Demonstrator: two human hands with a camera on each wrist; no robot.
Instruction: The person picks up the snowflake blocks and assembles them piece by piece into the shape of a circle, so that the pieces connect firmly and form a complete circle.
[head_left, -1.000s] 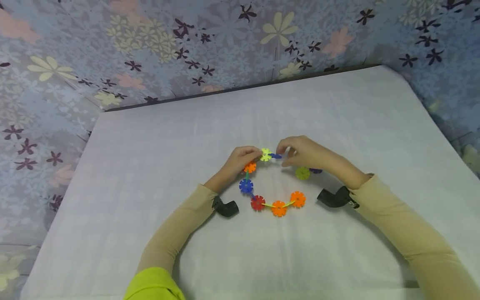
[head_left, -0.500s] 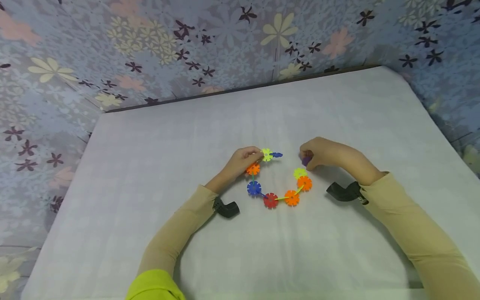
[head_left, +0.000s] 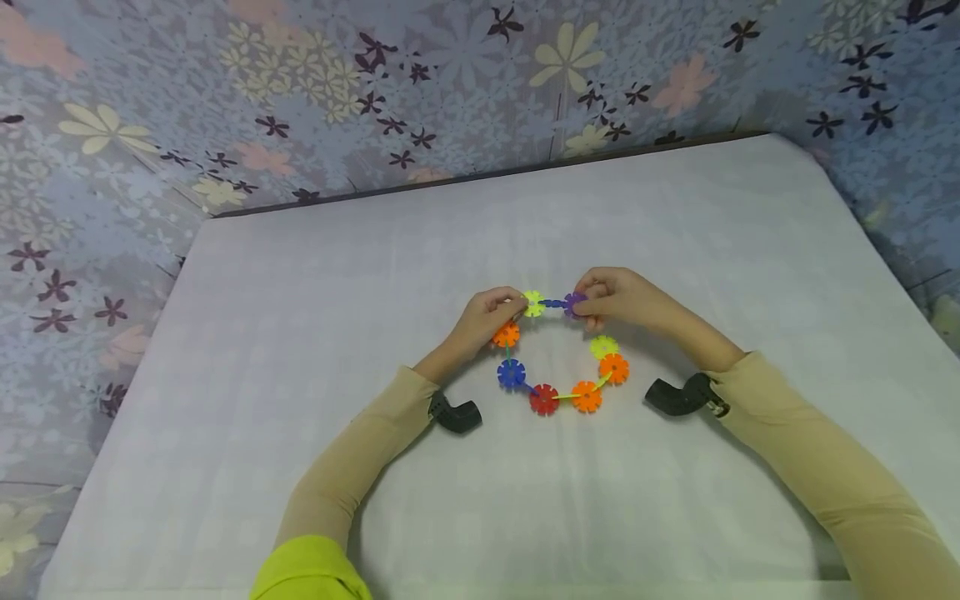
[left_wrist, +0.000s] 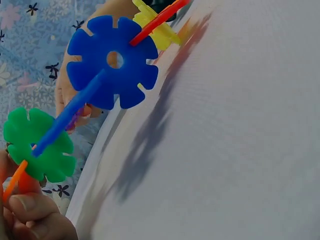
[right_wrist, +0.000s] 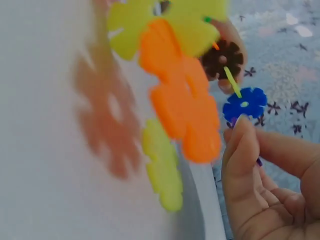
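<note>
A curved chain of slotted flower-shaped plastic discs hangs from my hands above the table, with a blue disc (left_wrist: 92,47), a red disc (head_left: 543,400) and an orange disc (head_left: 587,397) along it. My left hand (head_left: 489,321) pinches the chain beside a yellow-green disc (head_left: 533,304); a green disc (left_wrist: 50,162) shows just above those fingers in the left wrist view. Between thumb and fingers, my right hand (head_left: 622,298) pinches a purple disc (head_left: 573,305). It meets the chain's edge-on blue disc (right_wrist: 257,102); whether their slots interlock, I cannot tell.
Below the right hand another yellow-green disc (head_left: 603,347) touches or overlaps an orange disc (head_left: 613,368). White cloth covers the table (head_left: 337,275), and a flower-patterned wall covering (head_left: 450,83) rises behind it. Black wrist mounts (head_left: 678,395) sit at both cuffs.
My right hand moved right from the blue disc and picked up the purple disc, then came back left with it to the blue disc. The chain's lower part shifted right; my left hand stayed nearly still.
</note>
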